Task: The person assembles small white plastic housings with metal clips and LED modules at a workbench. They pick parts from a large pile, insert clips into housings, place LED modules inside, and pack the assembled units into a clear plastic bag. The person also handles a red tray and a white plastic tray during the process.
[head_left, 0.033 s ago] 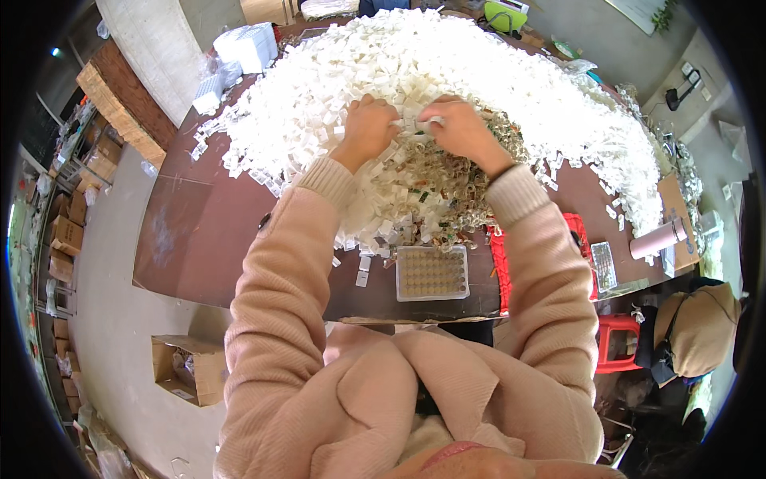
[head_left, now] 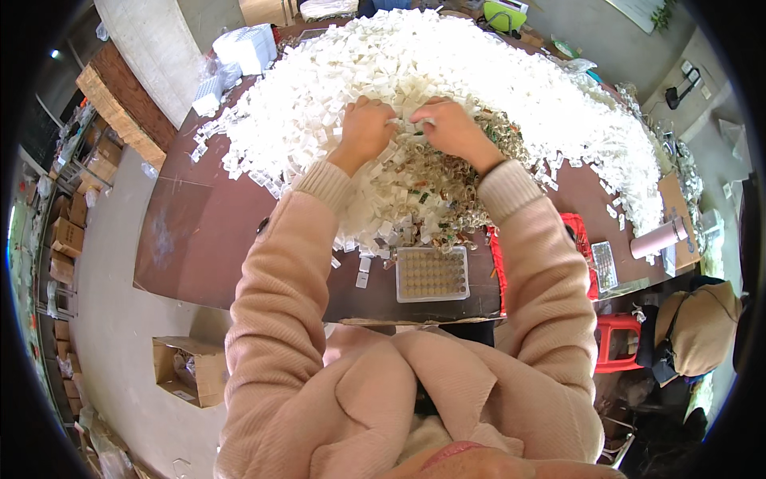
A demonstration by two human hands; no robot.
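Both hands are over a large heap of small white plastic pieces (head_left: 295, 104) on a brown table. My left hand (head_left: 366, 132) is closed in a pinch, and a bit of white shows at its fingertips. Close by on the right, my right hand (head_left: 453, 134) pinches a small white piece (head_left: 428, 121) between thumb and fingers. The two hands are a short gap apart. Just below them lies a pile of clear and brownish small parts (head_left: 447, 188), some with green or orange bits. Fine details of the held pieces are too small to tell.
A clear tray with rows of round cells (head_left: 432, 296) lies at the table's near edge. Beside it are a red basket (head_left: 586, 239), partly behind my right sleeve, and a pink bottle (head_left: 658, 239). White foam-like racks (head_left: 246, 48) stand far left; an open carton (head_left: 209, 382) is on the floor.
My right hand has shifted slightly left, nearer my left hand. My left hand has barely moved, and both stay pinched.
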